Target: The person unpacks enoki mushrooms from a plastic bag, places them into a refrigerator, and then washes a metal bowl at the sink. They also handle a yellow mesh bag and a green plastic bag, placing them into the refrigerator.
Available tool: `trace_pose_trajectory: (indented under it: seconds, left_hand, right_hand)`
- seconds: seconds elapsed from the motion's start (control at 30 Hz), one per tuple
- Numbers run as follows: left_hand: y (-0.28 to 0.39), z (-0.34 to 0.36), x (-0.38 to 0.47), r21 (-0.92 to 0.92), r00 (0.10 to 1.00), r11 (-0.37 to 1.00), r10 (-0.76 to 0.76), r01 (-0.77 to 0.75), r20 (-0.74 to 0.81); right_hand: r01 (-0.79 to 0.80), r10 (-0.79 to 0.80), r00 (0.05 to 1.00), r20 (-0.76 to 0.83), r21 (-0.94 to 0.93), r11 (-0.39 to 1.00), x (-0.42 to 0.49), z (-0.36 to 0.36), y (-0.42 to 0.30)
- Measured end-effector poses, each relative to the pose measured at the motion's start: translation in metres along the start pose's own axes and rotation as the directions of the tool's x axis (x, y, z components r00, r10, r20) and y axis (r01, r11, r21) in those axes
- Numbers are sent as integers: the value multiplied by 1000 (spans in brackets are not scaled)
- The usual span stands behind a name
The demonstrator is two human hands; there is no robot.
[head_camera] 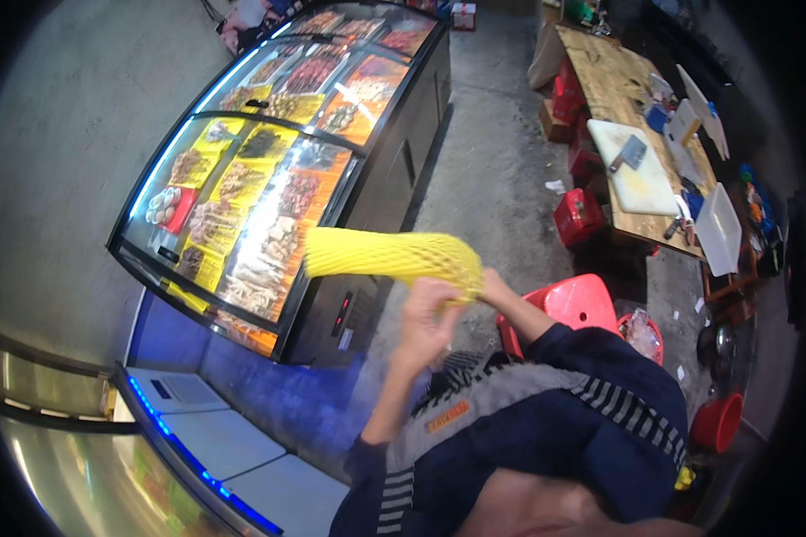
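Observation:
A long yellow mesh sleeve (389,254) stretches sideways in front of my chest, its far end near the glass display case. My left hand (430,312) pinches the lower edge of the sleeve's near end with bent fingers. At that same end, only the wrist and a little of my right hand (491,285) show; the rest is covered by the mesh, so its fingers cannot be seen. I wear a grey apron (497,396) with striped straps over a dark top.
The lit display case (396,184) holds skewered food in trays. A red plastic stool (574,302) and a red bin (658,342) stand close by my right arm. A wooden table (591,60) carries a cutting board (604,141) with a cleaver (633,152). A blue-lit counter (242,436) runs lower left.

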State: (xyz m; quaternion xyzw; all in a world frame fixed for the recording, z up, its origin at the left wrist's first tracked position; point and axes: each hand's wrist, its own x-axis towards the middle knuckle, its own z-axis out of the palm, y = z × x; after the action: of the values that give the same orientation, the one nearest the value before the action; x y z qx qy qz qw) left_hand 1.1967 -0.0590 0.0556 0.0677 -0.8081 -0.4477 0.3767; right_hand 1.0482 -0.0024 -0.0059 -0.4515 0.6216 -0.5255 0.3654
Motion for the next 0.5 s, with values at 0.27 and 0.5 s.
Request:
trace_pose_trajectory:
  seconds: [0.27, 0.5]
  left_hand:
    - [-70, -49, 32, -25, 924, 925, -379, 380, 49]
    - [-118, -34, 99, -637, 856, 666, -517, 388, -20]
  right_hand:
    - [-190, 68, 982, 178, 897, 400, 120, -19, 46]
    - [-103, 88, 993, 80, 945, 312, 159, -31, 34]
